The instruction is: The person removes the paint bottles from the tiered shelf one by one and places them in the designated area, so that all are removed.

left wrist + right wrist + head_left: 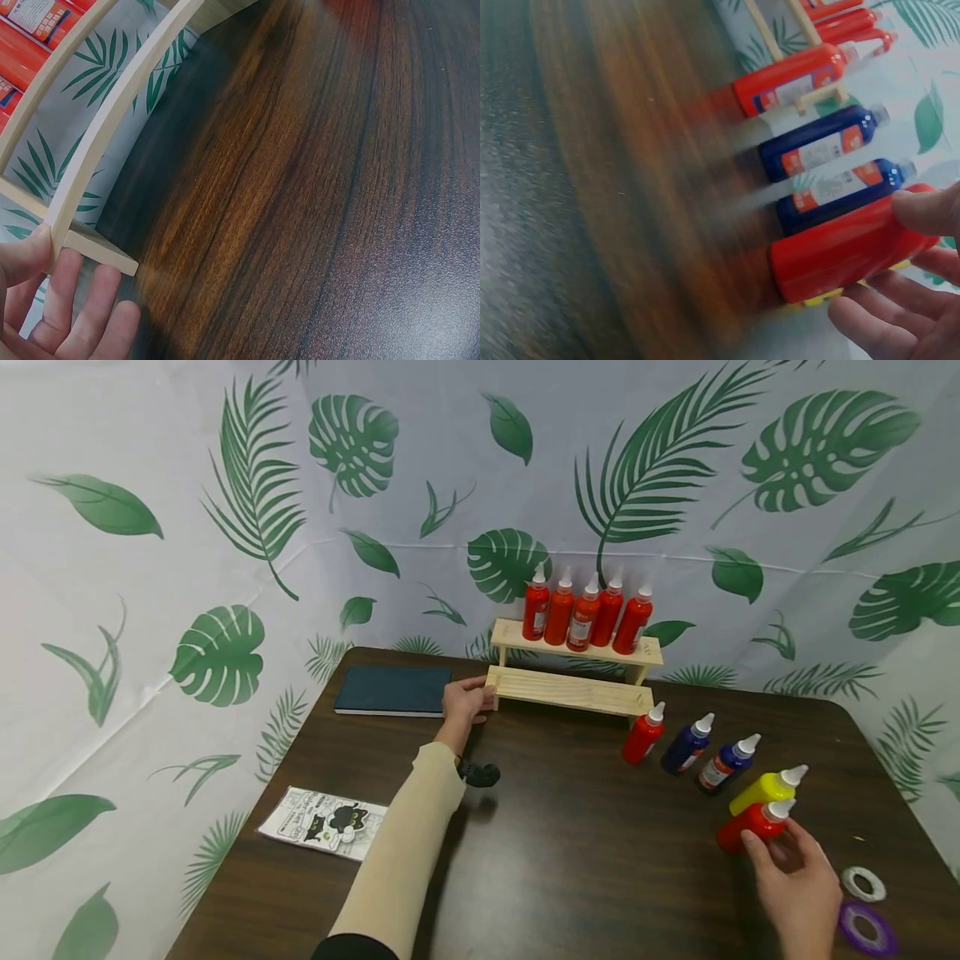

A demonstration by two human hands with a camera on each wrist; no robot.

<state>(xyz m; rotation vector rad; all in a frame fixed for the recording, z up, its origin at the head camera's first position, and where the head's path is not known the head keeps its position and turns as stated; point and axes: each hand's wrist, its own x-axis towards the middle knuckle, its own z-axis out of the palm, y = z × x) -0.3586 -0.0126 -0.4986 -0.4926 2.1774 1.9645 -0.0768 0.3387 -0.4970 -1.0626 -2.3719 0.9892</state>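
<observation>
**Red bottle in right hand; left hand on rack end**

Red bottle (742, 828) at the right of the tabletop (585, 860), held by the right hand (801, 885). Fingers clamped on it: thumb on one side, other fingers on the opposite side. White nozzle cap seen in head view. Whether its base touches the tabletop: cannot tell.

Just beside it, on the far side, a yellow bottle (762, 792), partly overlapped. Beyond that, in a slanting row toward the rack, two dark blue bottles (722, 769), then another red bottle (642, 739) near the rack's right end. All with white nozzle caps.

Wooden rack (570, 687), two steps, at the back of the tabletop. Five red bottles (582, 620) side by side on its upper step. Left hand (463, 703) at the left end of the lower step; left wrist view shows thumb and fingers pinching the wood there.

Left of the rack: dark notebook (393, 689), lying flat near the left hand. Nearer: flat white packet (322, 821) with black cat drawings, partly behind the sleeve (408, 852). Near the right hand: white ring (880, 887) and purple ring (890, 935). Backdrop: leaf-print sheet (420, 460).
</observation>
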